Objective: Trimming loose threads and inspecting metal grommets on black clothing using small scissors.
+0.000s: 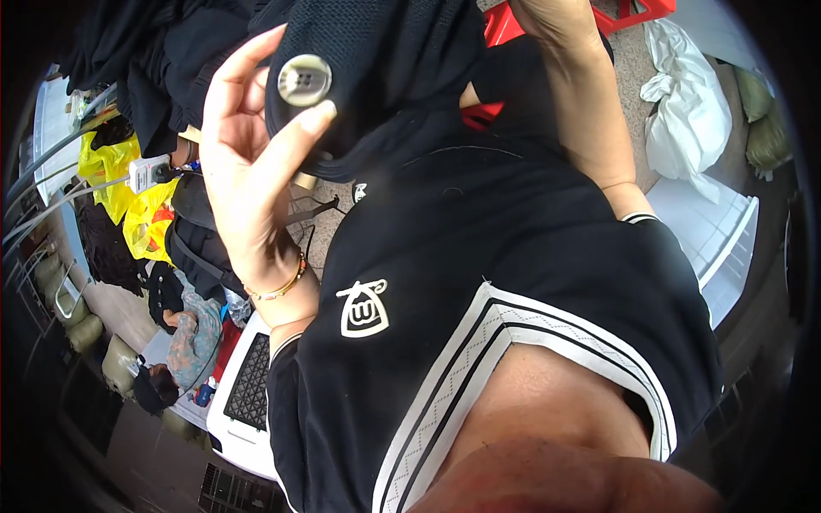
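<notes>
My left hand (242, 154) grips the edge of a black knit garment (385, 64), thumb in front and fingers behind. Just above the thumb tip sits a large, pale, marbled button (305, 80) with four holes. The garment hangs in folds across the upper middle of the view, in front of my black top. At the upper edge, only the wrist and part of my right hand (552, 10) show, beyond the garment's right side. Its fingers are out of the picture, so what they hold cannot be seen.
Dark clothes (158, 60) are heaped at upper left, above yellow plastic bags (107, 162) and a white plug (149, 173) with cables. Another person (197, 338) is at lower left. Red plastic (503, 24), a white sack (688, 111) and a white bin (731, 227) stand right.
</notes>
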A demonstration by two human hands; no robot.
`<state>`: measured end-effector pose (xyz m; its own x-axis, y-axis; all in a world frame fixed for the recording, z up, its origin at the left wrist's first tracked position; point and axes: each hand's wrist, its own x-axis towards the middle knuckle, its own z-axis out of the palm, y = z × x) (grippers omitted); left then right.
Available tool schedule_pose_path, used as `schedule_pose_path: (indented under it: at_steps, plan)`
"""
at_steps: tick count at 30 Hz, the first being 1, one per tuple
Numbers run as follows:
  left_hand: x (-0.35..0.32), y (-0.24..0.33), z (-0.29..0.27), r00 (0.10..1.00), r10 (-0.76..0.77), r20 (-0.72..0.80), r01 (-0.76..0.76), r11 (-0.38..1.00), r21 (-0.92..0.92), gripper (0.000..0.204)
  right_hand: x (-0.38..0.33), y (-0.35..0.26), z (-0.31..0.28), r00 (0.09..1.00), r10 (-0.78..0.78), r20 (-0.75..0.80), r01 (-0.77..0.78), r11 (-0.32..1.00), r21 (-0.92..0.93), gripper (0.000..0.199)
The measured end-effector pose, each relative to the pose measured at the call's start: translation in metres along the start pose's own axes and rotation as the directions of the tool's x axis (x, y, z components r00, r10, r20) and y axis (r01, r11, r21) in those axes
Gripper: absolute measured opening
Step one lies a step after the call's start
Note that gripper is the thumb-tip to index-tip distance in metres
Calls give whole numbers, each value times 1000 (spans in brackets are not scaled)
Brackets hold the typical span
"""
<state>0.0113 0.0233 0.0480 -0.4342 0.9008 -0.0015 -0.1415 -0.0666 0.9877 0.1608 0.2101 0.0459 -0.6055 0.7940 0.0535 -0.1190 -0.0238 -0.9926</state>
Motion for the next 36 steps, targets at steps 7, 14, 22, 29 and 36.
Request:
schedule_pose_path:
  at_steps: [7, 14, 22, 29, 36]
  plan:
    - [-2, 0, -27, 992, -22, -126, 52, 969, 240, 25, -2, 5, -14, 976, -202, -88, 209, 974, 86, 7]
    - [10, 22, -37, 996, -86, 36, 93, 950, -298, 58, 0, 12, -23, 989, -142, -50, 144, 989, 37, 12]
    - [14, -23, -6, 993, 52, 103, -65, 989, 135, 34, 17, 61, -31, 983, -175, 48, 180, 968, -174, 19]
    - [22, -35, -13, 953, 150, 264, -247, 889, 385, 32, 15, 56, -30, 985, -172, 12, 170, 958, -232, 21]
    - [21, -36, -6, 949, 280, 146, -315, 867, 387, 26, 9, 51, -31, 965, -247, 90, 262, 916, -305, 22]
